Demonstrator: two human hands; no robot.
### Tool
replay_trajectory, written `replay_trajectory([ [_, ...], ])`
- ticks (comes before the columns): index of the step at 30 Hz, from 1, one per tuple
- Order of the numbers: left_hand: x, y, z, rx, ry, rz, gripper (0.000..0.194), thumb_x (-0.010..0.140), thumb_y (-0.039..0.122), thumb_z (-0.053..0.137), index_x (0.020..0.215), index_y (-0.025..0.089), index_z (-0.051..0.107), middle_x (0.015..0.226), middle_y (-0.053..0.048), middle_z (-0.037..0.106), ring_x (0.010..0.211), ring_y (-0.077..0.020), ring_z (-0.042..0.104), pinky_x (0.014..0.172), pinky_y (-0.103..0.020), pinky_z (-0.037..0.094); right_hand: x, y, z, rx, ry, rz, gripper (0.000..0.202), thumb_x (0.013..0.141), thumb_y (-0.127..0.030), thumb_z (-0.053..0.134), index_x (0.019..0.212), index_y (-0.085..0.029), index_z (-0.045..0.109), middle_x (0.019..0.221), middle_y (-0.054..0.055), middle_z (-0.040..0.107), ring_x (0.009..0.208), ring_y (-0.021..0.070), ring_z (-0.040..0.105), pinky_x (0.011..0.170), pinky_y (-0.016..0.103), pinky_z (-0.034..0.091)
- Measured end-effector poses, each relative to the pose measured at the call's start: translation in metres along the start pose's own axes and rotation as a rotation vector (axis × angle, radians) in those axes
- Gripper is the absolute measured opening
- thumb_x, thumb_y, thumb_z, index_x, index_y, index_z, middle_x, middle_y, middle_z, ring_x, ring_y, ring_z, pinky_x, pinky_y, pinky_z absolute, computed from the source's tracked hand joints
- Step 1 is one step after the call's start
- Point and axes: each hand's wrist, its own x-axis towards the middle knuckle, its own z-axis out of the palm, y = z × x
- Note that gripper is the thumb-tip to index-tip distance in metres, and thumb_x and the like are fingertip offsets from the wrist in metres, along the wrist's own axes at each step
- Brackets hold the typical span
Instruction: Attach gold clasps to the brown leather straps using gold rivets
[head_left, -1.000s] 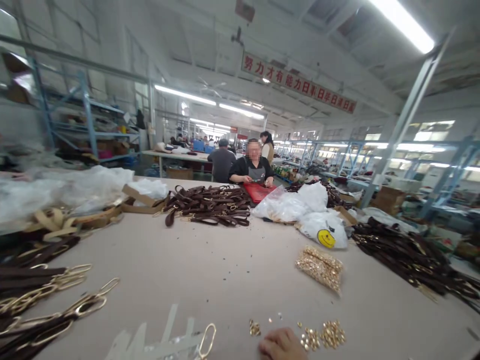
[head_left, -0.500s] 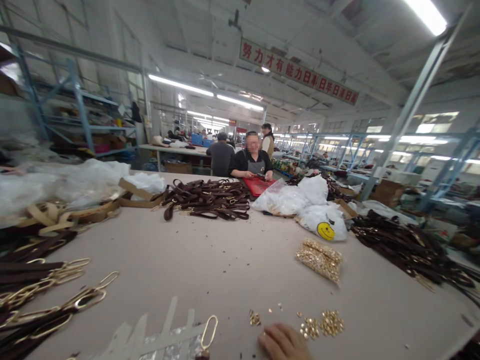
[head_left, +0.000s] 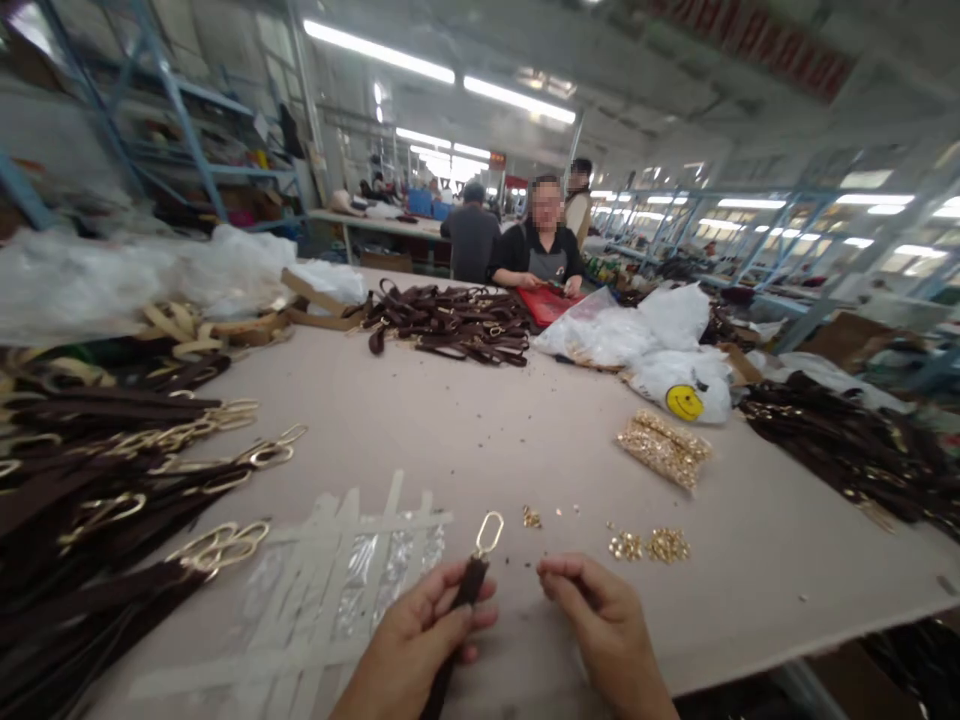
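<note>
My left hand (head_left: 416, 630) is closed round a dark brown strap (head_left: 471, 582) near the table's front edge. From the strap's upper end a gold oval ring (head_left: 500, 530) points away from me. To its right, my right hand (head_left: 607, 625) has thumb and forefinger pinched together, apart from the strap; whatever sits between the fingertips is too small or hidden to make out. Small gold metal pieces (head_left: 667, 545) lie in loose heaps beyond my right hand, and a smaller cluster of gold pieces (head_left: 532, 517) lies just right of the ring.
Brown straps with gold rings (head_left: 217, 550) are piled at left. Clear film with pale tape strips (head_left: 337, 570) covers the table (head_left: 420, 420) beside my left hand. A clear bag of gold pieces (head_left: 664, 450) lies at right. Across the table, a person (head_left: 544, 240) handles something red.
My left hand has come into view holding the strap. My right hand has moved from near the gold heaps towards the strap, fingers now pinched. The view has tilted down.
</note>
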Motion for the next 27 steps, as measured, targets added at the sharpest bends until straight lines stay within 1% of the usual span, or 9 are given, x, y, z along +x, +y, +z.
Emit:
replay_trajectory([
  [1, -0.001, 0.002, 0.004, 0.005, -0.031, -0.008, 0.044, 0.07, 0.033, 0.077, 0.11, 0.018, 0.068, 0.114, -0.01, 0.074, 0.1, -0.0263, 0.071, 0.073, -0.029, 0.053, -0.001, -0.009, 0.003, 0.101, -0.019, 0.083, 0.02, 0.085, -0.042, 0.069, 0.086, -0.022, 0.073, 0.077, 0.002, 0.072, 0.073, 0.0163, 0.067, 0.069, 0.023, 0.055],
  [3, -0.003, 0.005, 0.01, 0.022, -0.073, -0.017, 0.038, 0.074, 0.029, 0.075, 0.111, 0.019, 0.068, 0.116, -0.008, 0.073, 0.104, -0.0235, 0.068, 0.075, -0.026, 0.051, -0.002, -0.021, 0.01, 0.273, -0.051, 0.193, 0.022, 0.081, -0.042, 0.075, 0.084, -0.02, 0.072, 0.07, 0.001, 0.07, 0.067, 0.0142, 0.065, 0.066, 0.023, 0.053],
  [5, -0.003, 0.006, 0.013, 0.029, -0.108, -0.009, 0.035, 0.077, 0.028, 0.075, 0.11, 0.019, 0.068, 0.112, -0.007, 0.074, 0.102, -0.0212, 0.068, 0.076, -0.024, 0.05, -0.002, -0.028, 0.017, 0.382, -0.097, 0.253, 0.022, 0.078, -0.04, 0.079, 0.084, -0.02, 0.072, 0.069, 0.001, 0.071, 0.066, 0.013, 0.064, 0.067, 0.023, 0.053],
  [7, -0.003, 0.005, 0.014, 0.008, -0.155, 0.004, 0.034, 0.08, 0.027, 0.073, 0.112, 0.018, 0.067, 0.108, -0.006, 0.075, 0.098, -0.019, 0.068, 0.08, -0.025, 0.049, -0.002, -0.032, 0.023, 0.428, -0.14, 0.288, 0.023, 0.076, -0.04, 0.081, 0.084, -0.019, 0.074, 0.071, 0.002, 0.072, 0.065, 0.0126, 0.065, 0.067, 0.024, 0.054],
  [9, -0.004, 0.002, 0.015, -0.035, -0.208, 0.021, 0.033, 0.082, 0.024, 0.07, 0.115, 0.018, 0.065, 0.107, -0.006, 0.075, 0.095, -0.0184, 0.069, 0.087, -0.028, 0.049, -0.002, -0.036, 0.027, 0.437, -0.159, 0.313, 0.026, 0.073, -0.041, 0.082, 0.082, -0.018, 0.075, 0.073, 0.003, 0.074, 0.065, 0.0133, 0.066, 0.066, 0.025, 0.055],
  [11, -0.004, -0.001, 0.014, -0.052, -0.242, 0.043, 0.034, 0.083, 0.021, 0.067, 0.117, 0.017, 0.065, 0.108, -0.006, 0.075, 0.095, -0.0194, 0.069, 0.092, -0.031, 0.049, -0.001, -0.04, 0.029, 0.425, -0.153, 0.337, 0.028, 0.069, -0.042, 0.084, 0.079, -0.017, 0.075, 0.069, 0.003, 0.073, 0.061, 0.0133, 0.065, 0.063, 0.025, 0.056],
  [15, -0.005, -0.005, 0.014, 0.008, -0.251, 0.103, 0.035, 0.085, 0.017, 0.062, 0.12, 0.017, 0.065, 0.108, -0.006, 0.075, 0.1, -0.0216, 0.068, 0.096, -0.034, 0.048, 0.0, -0.041, 0.028, 0.372, -0.147, 0.371, 0.03, 0.066, -0.043, 0.086, 0.078, -0.017, 0.076, 0.062, 0.002, 0.071, 0.058, 0.0134, 0.063, 0.059, 0.025, 0.055],
  [21, -0.005, -0.011, 0.014, 0.068, -0.238, 0.133, 0.035, 0.088, 0.018, 0.06, 0.122, 0.019, 0.065, 0.114, -0.006, 0.073, 0.105, -0.0217, 0.066, 0.097, -0.034, 0.047, -0.001, -0.037, 0.023, 0.312, -0.165, 0.355, 0.029, 0.067, -0.042, 0.084, 0.079, -0.017, 0.076, 0.064, 0.001, 0.07, 0.059, 0.0141, 0.063, 0.06, 0.027, 0.055],
  [27, -0.005, -0.009, 0.018, 0.088, -0.246, 0.128, 0.033, 0.088, 0.016, 0.058, 0.12, 0.018, 0.065, 0.112, -0.005, 0.074, 0.102, -0.0202, 0.067, 0.096, -0.032, 0.047, -0.004, -0.037, 0.021, 0.286, -0.205, 0.34, 0.026, 0.069, -0.042, 0.081, 0.079, -0.019, 0.076, 0.066, 0.001, 0.07, 0.062, 0.016, 0.063, 0.063, 0.03, 0.055],
])
